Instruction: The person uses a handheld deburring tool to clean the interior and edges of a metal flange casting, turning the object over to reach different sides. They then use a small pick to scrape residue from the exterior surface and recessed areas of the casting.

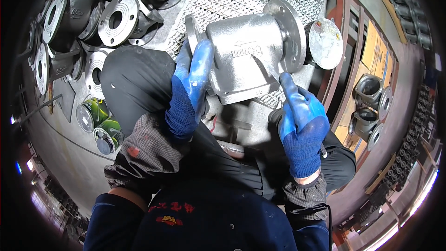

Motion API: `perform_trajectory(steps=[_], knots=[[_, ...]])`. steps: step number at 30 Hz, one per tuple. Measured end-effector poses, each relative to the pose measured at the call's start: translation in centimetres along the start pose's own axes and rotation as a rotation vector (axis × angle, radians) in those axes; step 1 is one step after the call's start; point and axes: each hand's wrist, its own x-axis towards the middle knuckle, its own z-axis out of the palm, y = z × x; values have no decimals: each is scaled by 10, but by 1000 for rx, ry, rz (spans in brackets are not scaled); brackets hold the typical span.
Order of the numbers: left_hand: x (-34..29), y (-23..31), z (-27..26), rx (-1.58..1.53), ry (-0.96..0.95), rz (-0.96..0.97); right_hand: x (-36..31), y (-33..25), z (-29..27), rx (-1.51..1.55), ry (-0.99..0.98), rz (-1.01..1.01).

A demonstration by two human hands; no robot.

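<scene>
A silver-grey cast valve body (pixel 244 35) lies on its side ahead of me, with a round flange at each end and raised marks on its side. My left hand (pixel 191 81), in a blue coated glove, is closed around its left end by the smaller-looking flange (pixel 191 30). In my gloved right hand (pixel 301 109) is a thin metal blade (pixel 268 69), its tip against the lower right of the body. The index finger stretches along the blade; its handle is mostly hidden in the palm. The larger-looking flange (pixel 290 32) stands above this hand.
The valve rests on a textured metal mesh sheet (pixel 209 0). Several flanged castings (pixel 116 21) crowd the left. Green cans (pixel 93 114) stand by my left knee. A paint-smeared round disc (pixel 326 44) is right of the valve, beside a red-brown frame (pixel 332 83) and a wooden pallet (pixel 371 46) holding castings.
</scene>
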Motion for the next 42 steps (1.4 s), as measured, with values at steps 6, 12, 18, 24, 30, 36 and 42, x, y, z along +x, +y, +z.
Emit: perform_trajectory(steps=[6,12,18,24,30,36,42], knots=[[-1,-6,-3,-69,-27,50,2,-3,0,4,-7,27],[-2,-12,-5,-131,-26,55,1,1,3,-20,29,-23],[11,-23,-17,141,-154,433,2,3,4,-18,-12,3],[-1,6,-3,233,34,-98,4,1,3,-44,-24,11],[0,7,4,-232,104,-185,2,3,3,-50,-12,2],[-4,-3,-2,-217,13,-72,1,7,2,-42,19,-43],[-4,-13,-5,-226,-5,-34,4,3,2,-9,16,-19]])
